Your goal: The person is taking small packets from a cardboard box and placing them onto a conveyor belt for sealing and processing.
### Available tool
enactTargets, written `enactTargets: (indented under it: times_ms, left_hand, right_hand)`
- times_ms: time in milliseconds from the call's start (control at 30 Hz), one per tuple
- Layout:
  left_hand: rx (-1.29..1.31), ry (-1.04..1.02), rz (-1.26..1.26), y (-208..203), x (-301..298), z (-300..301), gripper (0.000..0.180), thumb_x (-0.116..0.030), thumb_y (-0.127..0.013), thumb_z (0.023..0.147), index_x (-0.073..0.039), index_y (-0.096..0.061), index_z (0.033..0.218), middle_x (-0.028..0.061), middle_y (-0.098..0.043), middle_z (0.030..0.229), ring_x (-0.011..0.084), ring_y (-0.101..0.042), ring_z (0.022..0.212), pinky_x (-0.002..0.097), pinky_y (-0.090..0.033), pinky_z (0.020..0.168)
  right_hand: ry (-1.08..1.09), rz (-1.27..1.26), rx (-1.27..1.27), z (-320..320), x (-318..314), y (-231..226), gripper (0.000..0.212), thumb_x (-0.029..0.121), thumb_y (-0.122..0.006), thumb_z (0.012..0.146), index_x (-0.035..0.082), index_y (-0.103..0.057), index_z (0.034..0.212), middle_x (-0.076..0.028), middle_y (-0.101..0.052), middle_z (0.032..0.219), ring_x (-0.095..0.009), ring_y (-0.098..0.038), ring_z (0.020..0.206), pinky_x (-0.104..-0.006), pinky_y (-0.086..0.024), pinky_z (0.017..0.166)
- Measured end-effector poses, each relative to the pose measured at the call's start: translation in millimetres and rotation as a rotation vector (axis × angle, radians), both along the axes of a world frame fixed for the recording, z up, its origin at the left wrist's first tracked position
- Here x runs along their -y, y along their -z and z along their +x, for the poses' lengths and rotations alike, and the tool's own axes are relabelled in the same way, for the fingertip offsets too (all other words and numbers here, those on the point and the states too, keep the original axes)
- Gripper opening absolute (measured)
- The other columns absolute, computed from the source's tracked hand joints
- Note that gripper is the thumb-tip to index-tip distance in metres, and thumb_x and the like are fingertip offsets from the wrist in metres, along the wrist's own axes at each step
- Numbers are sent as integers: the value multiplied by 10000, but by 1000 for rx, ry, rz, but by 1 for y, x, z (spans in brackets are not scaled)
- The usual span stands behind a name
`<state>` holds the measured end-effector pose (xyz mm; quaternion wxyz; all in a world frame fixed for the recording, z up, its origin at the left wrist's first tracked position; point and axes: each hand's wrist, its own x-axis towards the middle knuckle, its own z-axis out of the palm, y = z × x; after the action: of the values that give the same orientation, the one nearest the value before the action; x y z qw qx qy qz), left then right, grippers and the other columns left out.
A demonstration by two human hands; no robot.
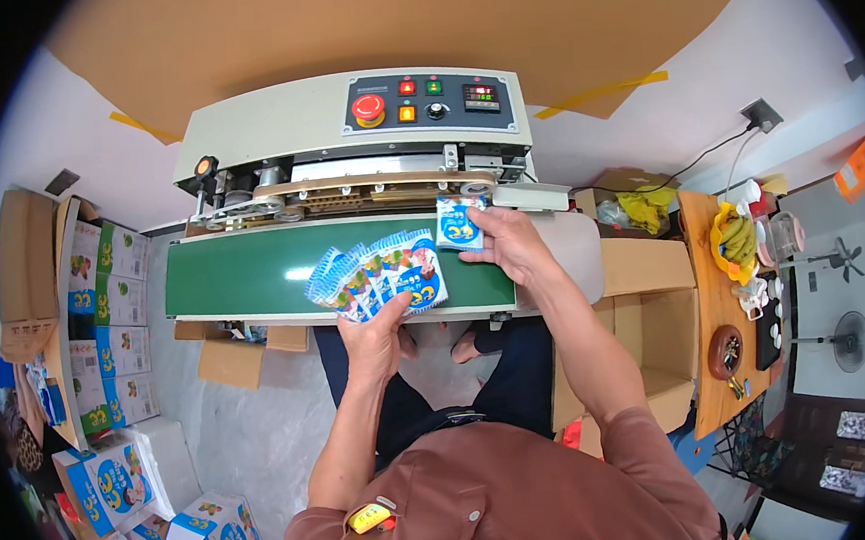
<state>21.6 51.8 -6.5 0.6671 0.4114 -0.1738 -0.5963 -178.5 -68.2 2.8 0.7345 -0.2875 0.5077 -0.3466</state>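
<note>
My left hand is closed on a fan of several small blue-and-white packets, spread over the near side of a green conveyor belt. Between the thumb and fingers of my right hand is a single packet of the same kind, upright at the belt's right part. Its top edge is close to the band sealing machine; I cannot tell whether it touches. Behind the belt run the machine's brown sealing band and rollers.
A red stop button and a lit display are on the machine's panel. Stacked printed boxes stand at left, an open carton at right. Beyond it, a wooden table holds bananas in a yellow bowl.
</note>
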Motion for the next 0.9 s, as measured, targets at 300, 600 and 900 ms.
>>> enactTargets:
  times_ms: [300, 600, 900]
  left_hand:
    - [68, 107, -43, 0, 8, -23, 521, 60, -713, 793, -17, -490, 1257, 96, -654, 1107, 201, -688, 945, 335, -605, 774]
    - [-13, 109, 5, -11, 12, -25, 476, 5, -704, 822, -17, -508, 1256, 115, -653, 1118, 220, -687, 937, 378, -637, 714]
    - [18, 126, 68, -19, 21, -20, 434, 57, -704, 805, 18, -544, 1206, 130, -672, 1095, 226, -701, 921, 361, -640, 693]
  right_hand:
    - [-32, -244, 60, 5, -69, -10, 308, 224, -608, 973, 12, -597, 1196, -89, -673, 1076, -174, -680, 943, -345, -585, 795]
    - [209, -159, 62, -20, -61, -9, 272, 208, -611, 966, 40, -611, 1180, -68, -690, 1028, -161, -702, 838, -331, -619, 645]
    - [215, -86, -55, -28, -30, -7, 282, 204, -587, 979, 22, -595, 1194, -84, -687, 1037, -176, -700, 861, -336, -622, 641]
